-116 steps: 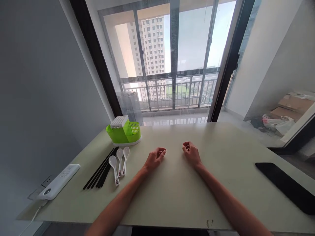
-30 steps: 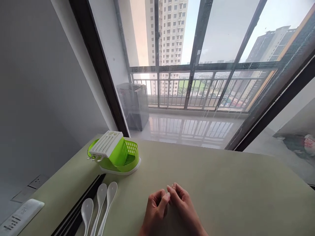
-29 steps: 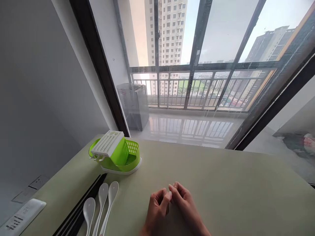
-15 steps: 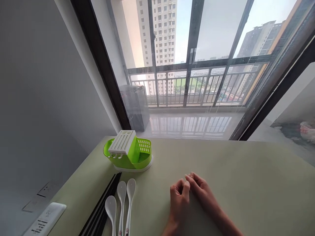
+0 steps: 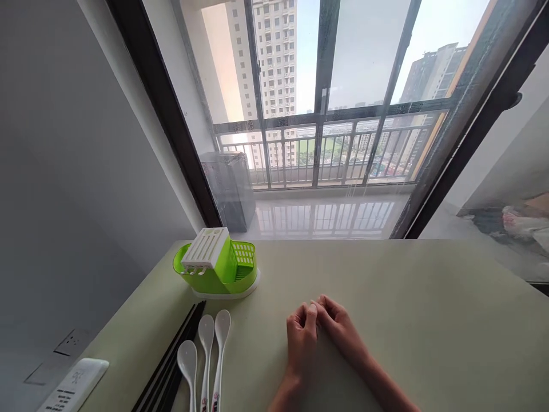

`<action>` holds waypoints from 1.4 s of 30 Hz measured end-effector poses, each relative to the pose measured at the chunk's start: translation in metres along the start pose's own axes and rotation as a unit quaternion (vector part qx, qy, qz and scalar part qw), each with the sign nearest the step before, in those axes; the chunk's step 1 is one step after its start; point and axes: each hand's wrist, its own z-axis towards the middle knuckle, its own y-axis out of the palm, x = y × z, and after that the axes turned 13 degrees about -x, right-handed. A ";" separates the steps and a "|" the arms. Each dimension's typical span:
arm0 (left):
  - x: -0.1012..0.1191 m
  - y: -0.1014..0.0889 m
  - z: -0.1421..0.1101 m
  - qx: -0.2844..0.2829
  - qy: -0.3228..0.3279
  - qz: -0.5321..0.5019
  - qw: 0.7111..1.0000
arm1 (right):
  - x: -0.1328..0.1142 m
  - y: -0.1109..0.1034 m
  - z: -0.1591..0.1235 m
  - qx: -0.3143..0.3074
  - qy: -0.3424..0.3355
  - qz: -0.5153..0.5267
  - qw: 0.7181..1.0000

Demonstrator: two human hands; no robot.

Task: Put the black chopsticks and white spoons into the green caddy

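Both hands rest on the table in front of me with their fingertips meeting. My left hand is closed into a loose fist, thumb on top, and nothing shows in it. Against it leans my right hand, fingers curled inward, also with nothing visible in it. To the left lie three white spoons with long handles, bowls pointing away from me. Beside them is a bundle of black chopsticks. Behind these stands a green cutlery holder with a white slotted top and small hooks.
A white power strip lies at the table's left edge, near a wall socket. The pale green table reaches to a glass door. Beyond the glass is a balcony with a grey cabinet and railings.
The view has turned slightly to the right, so everything sits a little further left in the picture. My hands stay together; the spoons, chopsticks and holder have not moved on the table.
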 end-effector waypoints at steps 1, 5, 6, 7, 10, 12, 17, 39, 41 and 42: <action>0.000 0.000 0.000 0.000 0.003 0.009 1.000 | 0.000 0.000 0.000 0.000 -0.002 0.000 1.000; 0.003 0.004 -0.003 0.005 0.018 0.049 0.999 | -0.001 -0.002 0.000 -0.005 -0.008 -0.003 1.000; 0.004 0.004 -0.004 0.005 0.022 0.057 0.998 | -0.002 -0.003 0.000 -0.006 -0.011 -0.005 1.000; 0.005 0.005 -0.005 0.005 0.027 0.064 0.998 | -0.002 -0.003 0.000 -0.006 -0.015 -0.007 1.000; 0.007 0.008 -0.009 0.004 0.040 0.080 0.996 | -0.004 -0.004 -0.001 -0.001 -0.027 -0.017 1.000; 0.007 0.009 -0.011 0.007 0.051 0.092 0.994 | -0.004 -0.003 -0.001 0.000 -0.030 -0.023 0.999; 0.004 0.011 -0.017 0.022 0.081 0.143 0.986 | -0.003 -0.003 -0.004 -0.002 -0.042 -0.037 0.998; 0.082 -0.121 -0.120 0.090 0.100 0.474 0.870 | -0.005 -0.009 -0.077 -0.071 -0.028 -0.115 0.990; 0.089 -0.158 -0.133 0.157 0.052 0.544 0.823 | -0.007 -0.014 -0.091 -0.075 -0.015 -0.123 0.989; 0.091 -0.176 -0.140 0.195 0.032 0.572 0.796 | -0.007 -0.017 -0.099 -0.076 -0.009 -0.127 0.989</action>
